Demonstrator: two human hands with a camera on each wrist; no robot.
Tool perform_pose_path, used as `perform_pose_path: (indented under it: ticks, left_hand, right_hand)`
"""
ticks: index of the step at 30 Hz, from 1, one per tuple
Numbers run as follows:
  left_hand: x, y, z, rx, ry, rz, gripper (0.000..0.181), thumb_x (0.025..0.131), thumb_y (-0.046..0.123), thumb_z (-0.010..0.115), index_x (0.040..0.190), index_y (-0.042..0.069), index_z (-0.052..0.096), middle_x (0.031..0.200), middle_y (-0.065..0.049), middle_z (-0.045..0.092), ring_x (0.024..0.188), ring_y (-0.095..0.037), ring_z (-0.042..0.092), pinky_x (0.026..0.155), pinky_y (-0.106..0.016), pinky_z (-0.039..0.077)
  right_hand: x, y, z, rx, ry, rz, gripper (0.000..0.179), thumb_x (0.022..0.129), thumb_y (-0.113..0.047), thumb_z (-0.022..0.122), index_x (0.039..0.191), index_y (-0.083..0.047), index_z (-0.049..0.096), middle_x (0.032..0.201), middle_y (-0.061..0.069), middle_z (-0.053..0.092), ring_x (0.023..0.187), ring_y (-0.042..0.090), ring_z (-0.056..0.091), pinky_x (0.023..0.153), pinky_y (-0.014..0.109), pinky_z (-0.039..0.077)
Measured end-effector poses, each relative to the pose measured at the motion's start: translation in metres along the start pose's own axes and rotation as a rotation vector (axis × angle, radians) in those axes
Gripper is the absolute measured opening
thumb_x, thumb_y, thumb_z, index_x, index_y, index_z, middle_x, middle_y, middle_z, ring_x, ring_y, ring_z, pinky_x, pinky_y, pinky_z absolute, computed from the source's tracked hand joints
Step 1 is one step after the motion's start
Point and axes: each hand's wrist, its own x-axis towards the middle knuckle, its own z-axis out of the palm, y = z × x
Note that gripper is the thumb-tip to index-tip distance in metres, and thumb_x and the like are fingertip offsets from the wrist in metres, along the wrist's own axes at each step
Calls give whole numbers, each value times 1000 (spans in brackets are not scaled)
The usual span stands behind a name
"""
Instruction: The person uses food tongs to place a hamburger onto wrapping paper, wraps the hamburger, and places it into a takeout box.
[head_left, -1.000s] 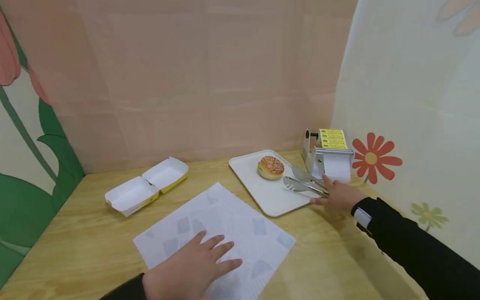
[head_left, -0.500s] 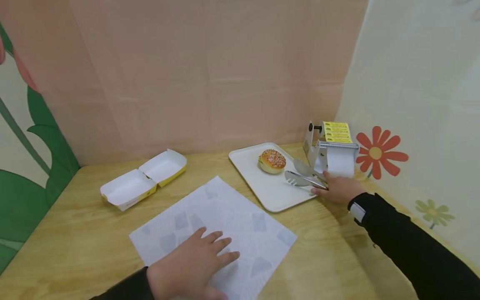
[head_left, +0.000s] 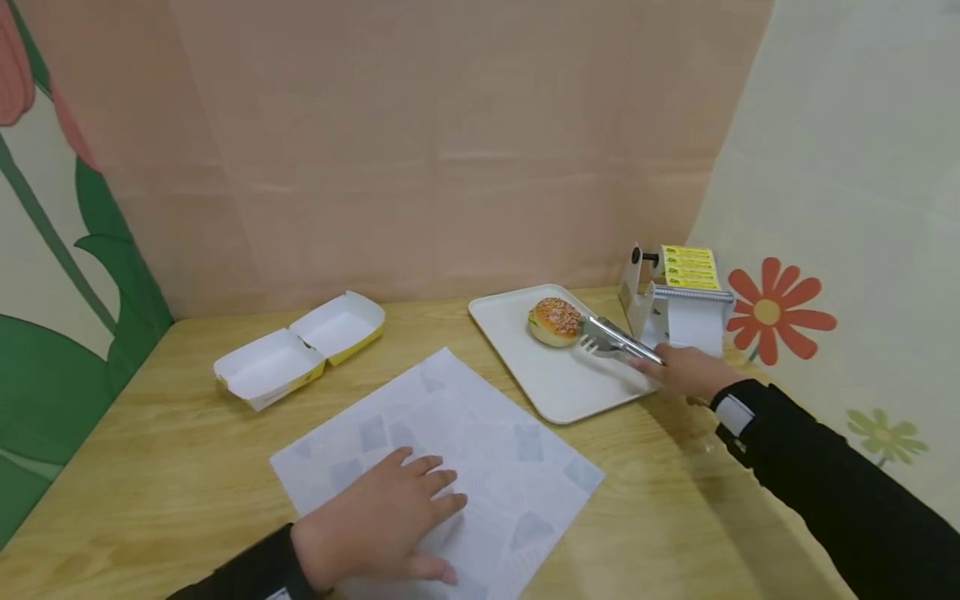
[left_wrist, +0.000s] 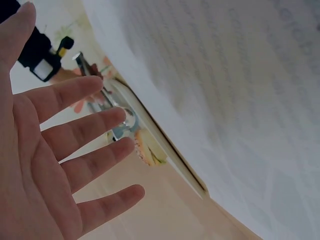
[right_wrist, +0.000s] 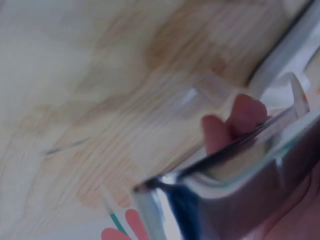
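My right hand (head_left: 686, 372) grips metal tongs (head_left: 624, 340) over the right side of a white tray (head_left: 517, 358). The tongs' tips are beside a seeded burger bun (head_left: 555, 322) on that tray; whether they touch it I cannot tell. In the right wrist view, the shiny tongs (right_wrist: 225, 200) fill the lower right, with fingertips curled at their edge. My left hand (head_left: 378, 521) is spread, fingers straight, over a sheet of printed wrapping paper (head_left: 525, 492) on the table. Its palm and parted fingers show in the left wrist view, holding nothing.
An open white and yellow burger box (head_left: 270, 367) lies at the left back of the wooden table (head_left: 165, 467). A label dispenser (head_left: 678, 300) with a yellow roll stands behind my right hand. Walls bound the back and right.
My right hand has taken hold of the tongs. They have turned, and their tips have come up beside the bun. My left hand stays over the paper, its thumb more spread.
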Motion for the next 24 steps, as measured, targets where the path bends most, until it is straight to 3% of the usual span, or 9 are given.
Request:
perform_pose_path:
  ticks: [6,10,17,24]
  left_hand:
    - [-6,-4,0,-23,-9,-31,67,84,71,32,120,21,59,122,-2,58,117,-25,50,94,-49,39]
    - [-10,-6,-1,-40,-7,-43,66,84,70,33,119,20,59,121,-2,59,116,-25,51,94,-49,39]
    - [-14,-10,0,-54,-24,-71,66,85,70,32,120,21,59,122,-2,58,118,-25,49,95,-49,38]
    - [-15,-12,2,-65,-32,-80,66,85,70,31,120,21,58,123,-2,58,119,-25,49,95,-49,38]
  right_hand:
    - [2,-11,-9,335,-127,104,84,82,-76,22,109,2,41,65,6,48,54,18,48,50,31,43]
    - [3,-16,-11,499,-179,105,92,80,-78,12,101,4,48,62,4,51,51,15,50,52,32,45]
    - [12,-25,-11,647,-262,138,92,84,-73,10,103,6,52,64,3,55,52,12,51,53,30,46]
    - [23,-33,-12,671,-299,180,86,85,-72,16,84,3,58,57,0,54,47,8,50,49,26,44]
